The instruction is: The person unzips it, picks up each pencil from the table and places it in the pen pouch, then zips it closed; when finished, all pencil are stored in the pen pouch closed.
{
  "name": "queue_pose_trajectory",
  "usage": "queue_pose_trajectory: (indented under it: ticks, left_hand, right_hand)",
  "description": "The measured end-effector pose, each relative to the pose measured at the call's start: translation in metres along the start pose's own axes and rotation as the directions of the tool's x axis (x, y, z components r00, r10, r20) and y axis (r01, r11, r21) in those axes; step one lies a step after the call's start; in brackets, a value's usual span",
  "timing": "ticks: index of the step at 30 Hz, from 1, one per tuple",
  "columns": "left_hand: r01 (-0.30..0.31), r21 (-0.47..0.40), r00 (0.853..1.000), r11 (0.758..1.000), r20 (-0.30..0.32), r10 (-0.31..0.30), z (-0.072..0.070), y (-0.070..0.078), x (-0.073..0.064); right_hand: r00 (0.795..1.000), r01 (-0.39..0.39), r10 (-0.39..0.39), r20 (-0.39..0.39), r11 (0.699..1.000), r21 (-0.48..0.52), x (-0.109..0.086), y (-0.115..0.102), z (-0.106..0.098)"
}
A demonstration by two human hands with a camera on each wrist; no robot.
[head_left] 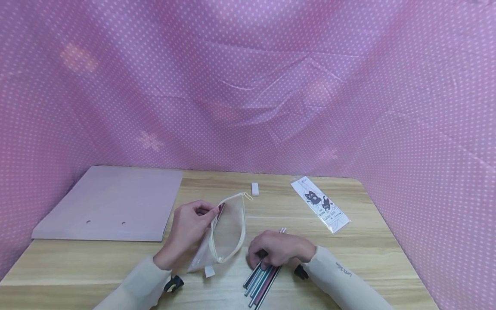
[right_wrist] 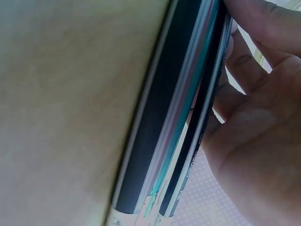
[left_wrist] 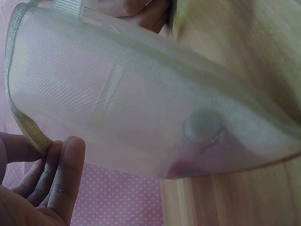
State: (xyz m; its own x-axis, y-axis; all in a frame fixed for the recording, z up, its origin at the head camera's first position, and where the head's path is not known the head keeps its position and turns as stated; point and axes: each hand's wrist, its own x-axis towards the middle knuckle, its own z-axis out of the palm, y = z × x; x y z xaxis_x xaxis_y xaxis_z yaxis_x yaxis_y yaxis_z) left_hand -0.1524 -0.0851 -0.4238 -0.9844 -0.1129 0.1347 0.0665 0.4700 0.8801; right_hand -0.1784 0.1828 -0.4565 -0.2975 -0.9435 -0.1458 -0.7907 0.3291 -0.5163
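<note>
R hand (head_left: 277,247), lower centre of frame just right of mid: grip's fingers curled round a bundle of slim, striped & dark wooden pencils (head_left: 260,282) at about their mid-length. Long axis runs lower L to upper R, ends sticking out both sides of the hand. Translucent mesh zip pouch w/ cream trim (head_left: 245,228) sits just upper L of that grip, near but apart; its mouth gapes toward the R hand, slit running roughly the same way as the pencils. R hand is the nearer to the pencils; L hand (head_left: 190,226) pinches the pouch's L edge near the top.

Pouch contents: a pale round thing (left_wrist: 203,125) & something dark pink (left_wrist: 183,167) show thru the mesh in the L wrist view; can't tell what either is.

Elsewhere on the pale wood-grain counter (head_left: 372,267): small white block eraser (head_left: 255,189) upper centre, flat white ruler-set packet w/ black cat print (head_left: 320,204) to the R, large flat lilac folder (head_left: 112,204) to the L.
</note>
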Motion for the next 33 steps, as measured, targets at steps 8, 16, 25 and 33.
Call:
queue_pose_trajectory:
  ticks: [8, 16, 25, 33]
  left_hand:
    - [0.006, -0.003, 1.0, 1.0, 0.0, -0.006, 0.0, 0.0, 0.0]
    - [0.005, -0.005, 1.0, 1.0, -0.006, -0.005, 0.0, -0.001, 0.0]
    - [0.022, -0.018, 1.0, 1.0, 0.001, -0.022, -0.001, -0.001, 0.001]
    - [0.027, -0.033, 1.0, 0.999, 0.017, -0.026, -0.002, -0.001, 0.0]
  right_hand:
    - [0.999, -0.035, 0.035, 0.001, 0.998, 0.052, 0.001, -0.001, 0.0]
    - [0.996, -0.032, 0.038, -0.077, 0.996, 0.083, -0.005, -0.006, -0.01]
    - [0.978, -0.005, 0.053, -0.204, 0.973, 0.232, -0.015, -0.01, -0.029]
    - [0.903, 0.024, 0.179, -0.391, 0.887, 0.461, -0.018, -0.01, -0.041]
